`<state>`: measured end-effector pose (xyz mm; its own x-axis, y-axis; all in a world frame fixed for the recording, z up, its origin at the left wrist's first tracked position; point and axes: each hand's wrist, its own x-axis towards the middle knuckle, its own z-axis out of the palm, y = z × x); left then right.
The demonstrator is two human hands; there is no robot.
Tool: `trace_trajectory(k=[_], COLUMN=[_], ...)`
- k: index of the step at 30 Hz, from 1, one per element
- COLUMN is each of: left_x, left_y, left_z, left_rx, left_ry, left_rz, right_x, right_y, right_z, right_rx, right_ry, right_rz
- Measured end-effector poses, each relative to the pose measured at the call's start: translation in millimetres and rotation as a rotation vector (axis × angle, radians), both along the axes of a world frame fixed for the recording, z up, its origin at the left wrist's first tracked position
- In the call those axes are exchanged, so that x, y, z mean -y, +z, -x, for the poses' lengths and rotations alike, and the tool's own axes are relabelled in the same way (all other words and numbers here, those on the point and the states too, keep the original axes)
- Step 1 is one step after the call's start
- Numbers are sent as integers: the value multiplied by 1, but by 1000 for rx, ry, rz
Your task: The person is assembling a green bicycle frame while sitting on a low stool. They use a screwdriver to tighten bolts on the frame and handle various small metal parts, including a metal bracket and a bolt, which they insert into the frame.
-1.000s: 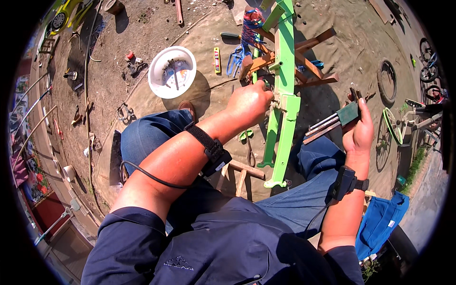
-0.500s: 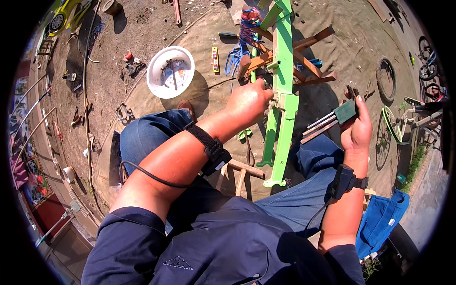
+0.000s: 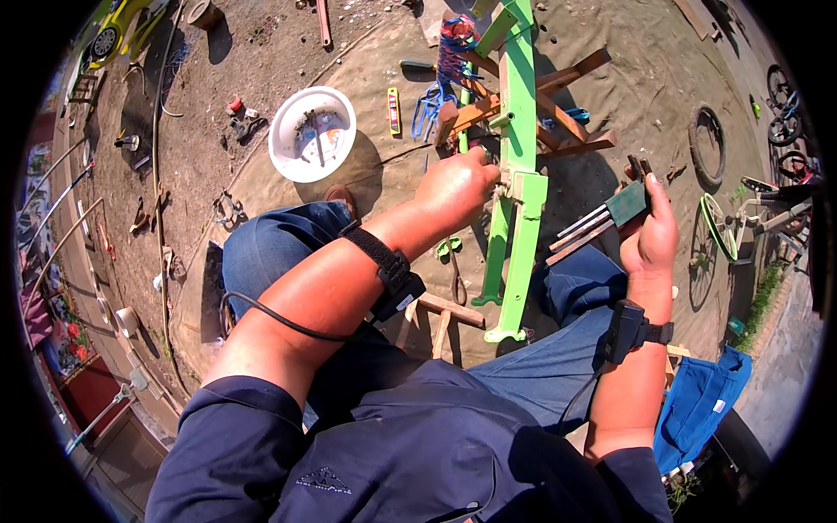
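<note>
A long bright green metal frame stands upright between my knees, with bolts and brackets along it. At its left side my left hand is closed against a joint, fingers curled; whatever they grip is hidden behind the hand. To the right of the frame, my right hand holds a hex key set with a green holder. Several metal keys stick out of the holder toward the lower left, and dark ends show beyond the fingers at its top.
A brown wooden stand with crossed legs props the frame. A white basin with small parts inside stands to the left, near a yellow spirit level. A tyre lies at right, with bicycle parts beyond. Blue cloth hangs at lower right.
My right hand has shifted very slightly left with the hex key set. My left hand stays at the same joint of the green frame.
</note>
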<state>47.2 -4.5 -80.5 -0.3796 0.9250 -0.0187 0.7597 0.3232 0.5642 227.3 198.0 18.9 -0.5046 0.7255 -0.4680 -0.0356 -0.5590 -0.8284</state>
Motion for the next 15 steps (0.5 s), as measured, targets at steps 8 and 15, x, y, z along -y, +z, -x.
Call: trace_trajectory(k=[8, 15], left_x=[7, 24], left_y=[-1, 1], left_z=[9, 18], left_rx=[-21, 75], left_ry=[30, 127], left_rz=[88, 61], right_x=[-1, -18], right_y=[-4, -30], right_z=[0, -16], right_rx=[21, 335], right_ry=[-19, 235], right_rz=[-22, -201])
